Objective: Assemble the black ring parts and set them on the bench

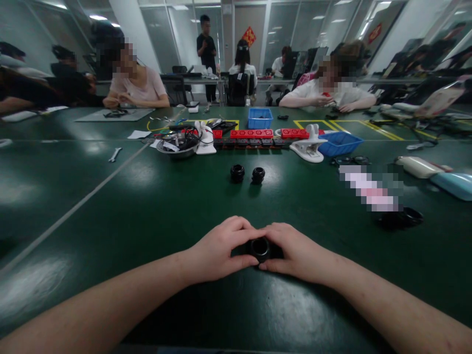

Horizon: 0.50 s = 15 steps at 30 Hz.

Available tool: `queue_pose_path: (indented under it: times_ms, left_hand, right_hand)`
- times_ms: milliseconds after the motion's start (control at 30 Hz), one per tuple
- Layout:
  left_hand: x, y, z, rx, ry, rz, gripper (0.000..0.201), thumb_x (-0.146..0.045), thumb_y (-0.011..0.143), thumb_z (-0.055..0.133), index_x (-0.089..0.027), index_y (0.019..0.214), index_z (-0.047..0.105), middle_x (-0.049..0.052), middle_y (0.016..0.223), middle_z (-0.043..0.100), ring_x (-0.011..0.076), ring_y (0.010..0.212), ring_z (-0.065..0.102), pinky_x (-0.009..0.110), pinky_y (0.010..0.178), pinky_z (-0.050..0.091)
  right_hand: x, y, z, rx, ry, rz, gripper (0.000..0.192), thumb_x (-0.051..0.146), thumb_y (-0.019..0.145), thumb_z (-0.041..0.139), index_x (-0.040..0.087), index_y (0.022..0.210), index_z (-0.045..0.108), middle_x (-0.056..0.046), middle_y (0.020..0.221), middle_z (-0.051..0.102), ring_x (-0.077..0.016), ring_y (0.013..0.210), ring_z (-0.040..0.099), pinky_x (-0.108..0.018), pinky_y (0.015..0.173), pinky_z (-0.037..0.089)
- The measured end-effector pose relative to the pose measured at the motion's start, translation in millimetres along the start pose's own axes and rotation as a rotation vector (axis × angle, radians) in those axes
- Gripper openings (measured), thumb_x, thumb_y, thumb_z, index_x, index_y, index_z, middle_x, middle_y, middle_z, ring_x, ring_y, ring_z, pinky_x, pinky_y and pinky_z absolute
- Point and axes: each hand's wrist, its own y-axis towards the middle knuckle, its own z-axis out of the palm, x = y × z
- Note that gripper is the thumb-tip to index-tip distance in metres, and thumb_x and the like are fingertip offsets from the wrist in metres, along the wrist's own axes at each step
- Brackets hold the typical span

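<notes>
Your green table (110, 206) fills most of the frame. At lower centre your left hand (217, 250) and right hand (295, 253) meet, fingers curled closed around a small black ring (260, 248) between them. The ring is round, glossy and dark, with its open bore facing you. Above it, at mid-frame, two similar black parts (247, 174) stand side by side, just apart, well clear of your hands.

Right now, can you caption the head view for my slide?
Both bare hands, left hand and right hand, grip a small black ring-shaped part over a dark green table.
</notes>
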Motion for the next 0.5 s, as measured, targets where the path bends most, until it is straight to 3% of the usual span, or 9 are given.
queue_pose_path:
  times_ms: [333, 500]
  left_hand:
    - [-3, 2, 15.1, -0.134, -0.003, -0.157, 0.046, -0.037, 0.064, 0.077, -0.019, 0.097, 0.05, 0.005, 0.099, 0.052, 0.0239, 0.096, 0.05, 0.039, 0.084, 0.042]
    - [3, 2, 15.9, -0.157, -0.04, -0.098, 0.048, -0.046, 0.065, 0.074, -0.019, 0.098, 0.052, 0.007, 0.102, 0.052, 0.0249, 0.099, 0.049, 0.04, 0.088, 0.04]
  right_hand:
    - [3, 3, 7, -0.041, -0.037, 0.018, 0.032, 0.039, 0.07, 0.068, 0.015, 0.09, 0.058, -0.005, 0.083, 0.061, -0.019, 0.076, 0.054, -0.032, 0.07, 0.038]
    - [1, 4, 7, -0.025, -0.053, 0.015, 0.031, 0.04, 0.07, 0.068, 0.015, 0.086, 0.057, -0.005, 0.081, 0.061, -0.0186, 0.074, 0.054, -0.031, 0.069, 0.038]
